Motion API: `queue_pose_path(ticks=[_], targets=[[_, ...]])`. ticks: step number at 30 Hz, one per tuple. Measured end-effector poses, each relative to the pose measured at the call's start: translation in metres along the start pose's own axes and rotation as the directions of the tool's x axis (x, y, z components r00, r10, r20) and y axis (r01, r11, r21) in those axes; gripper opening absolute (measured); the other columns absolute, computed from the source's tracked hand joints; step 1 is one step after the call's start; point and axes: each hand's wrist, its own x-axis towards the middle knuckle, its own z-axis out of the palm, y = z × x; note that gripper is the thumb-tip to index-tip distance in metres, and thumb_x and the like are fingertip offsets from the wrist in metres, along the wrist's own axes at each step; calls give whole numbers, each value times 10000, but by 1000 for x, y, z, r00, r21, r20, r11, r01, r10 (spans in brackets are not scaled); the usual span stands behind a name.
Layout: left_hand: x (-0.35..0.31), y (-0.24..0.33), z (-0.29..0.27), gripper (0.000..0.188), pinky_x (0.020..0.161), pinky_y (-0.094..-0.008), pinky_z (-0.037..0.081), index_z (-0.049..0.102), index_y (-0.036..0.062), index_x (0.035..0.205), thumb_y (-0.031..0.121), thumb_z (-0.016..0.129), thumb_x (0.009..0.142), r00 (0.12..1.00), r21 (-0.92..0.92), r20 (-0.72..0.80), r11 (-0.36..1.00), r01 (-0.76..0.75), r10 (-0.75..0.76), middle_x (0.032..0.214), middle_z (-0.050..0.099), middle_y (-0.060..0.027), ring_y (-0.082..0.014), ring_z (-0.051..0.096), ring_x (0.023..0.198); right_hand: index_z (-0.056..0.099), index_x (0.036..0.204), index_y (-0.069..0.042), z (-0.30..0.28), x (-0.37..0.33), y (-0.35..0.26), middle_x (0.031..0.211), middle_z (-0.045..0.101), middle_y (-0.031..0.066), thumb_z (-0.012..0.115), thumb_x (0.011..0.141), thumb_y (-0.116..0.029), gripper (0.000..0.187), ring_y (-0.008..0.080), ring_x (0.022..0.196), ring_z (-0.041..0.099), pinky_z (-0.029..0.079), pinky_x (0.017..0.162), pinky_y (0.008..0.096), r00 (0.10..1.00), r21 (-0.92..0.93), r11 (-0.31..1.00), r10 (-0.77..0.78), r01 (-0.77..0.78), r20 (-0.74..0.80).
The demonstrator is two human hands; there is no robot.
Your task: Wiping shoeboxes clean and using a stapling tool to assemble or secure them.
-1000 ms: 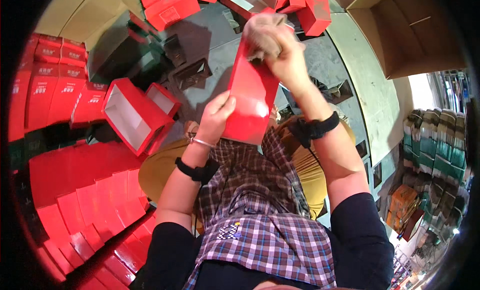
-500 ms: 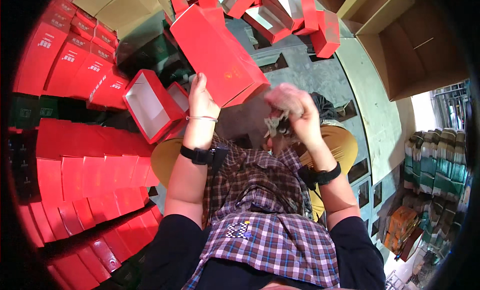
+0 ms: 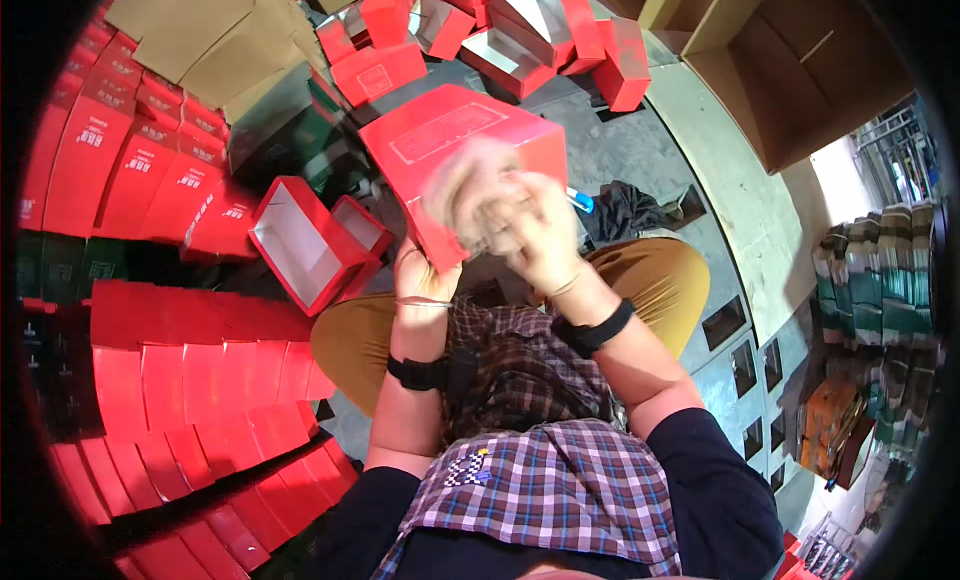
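A closed red cardboard box (image 3: 420,125) is held up in front of me, tilted. My left hand (image 3: 425,275) grips its near lower corner from underneath, with the fingers partly hidden by the box. My right hand (image 3: 545,235) is closed on a crumpled, greyish rag (image 3: 470,195), which lies against the near side of the box. Both the rag and the right fingers are smeared by motion. To the left of the box, an open red box with a white inside (image 3: 295,240) rests tilted beside another open one.
Stacked red boxes (image 3: 200,380) fill the left side, with dark green ones among them. Several red boxes and trays (image 3: 510,60) lie loosely piled beyond. A large open carton (image 3: 800,70) stands far right. A black crumpled bundle (image 3: 630,212) and a blue-capped pen (image 3: 580,200) lie right of the box.
The red box has been turned and brought lower, so a different face shows. My right hand has moved left with the rag, from beside the box onto it.
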Motion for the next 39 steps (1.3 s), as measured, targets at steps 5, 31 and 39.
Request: queue_pose_path(ticks=[5, 31, 39], targets=[[-7, -3, 35, 415, 1073, -476, 378, 489, 9, 1314, 280, 437, 1005, 836, 455, -424, 880, -137, 349, 1316, 549, -149, -301, 513, 1225, 607, 1118, -49, -43, -25, 94, 1067, 578, 153, 538, 692, 89, 453, 356, 1016, 564, 462, 886, 415, 890, -104, 909, 364, -403, -274], [-4, -30, 108, 346, 969, -295, 414, 488, 5, 1283, 133, 532, 964, 962, 960, -267, -67, 270, 49, 1163, 594, -37, -132, 551, 1081, 546, 1243, -25, -31, 70, 86, 1152, 624, 73, 481, 844, 37, 409, 160, 1021, 607, 474, 898, 277, 732, 918, 180, 664, -353, 152], [47, -42, 106, 388, 893, -305, 475, 568, 21, 1191, 131, 723, 853, 925, 922, -378, 107, 373, 32, 1090, 623, -25, -117, 563, 1008, 474, 1270, 9, -20, 23, 35, 1176, 610, 110, 469, 844, 98, 435, 180, 1050, 591, 456, 933, 308, 759, 797, 357, 624, -487, 185]])
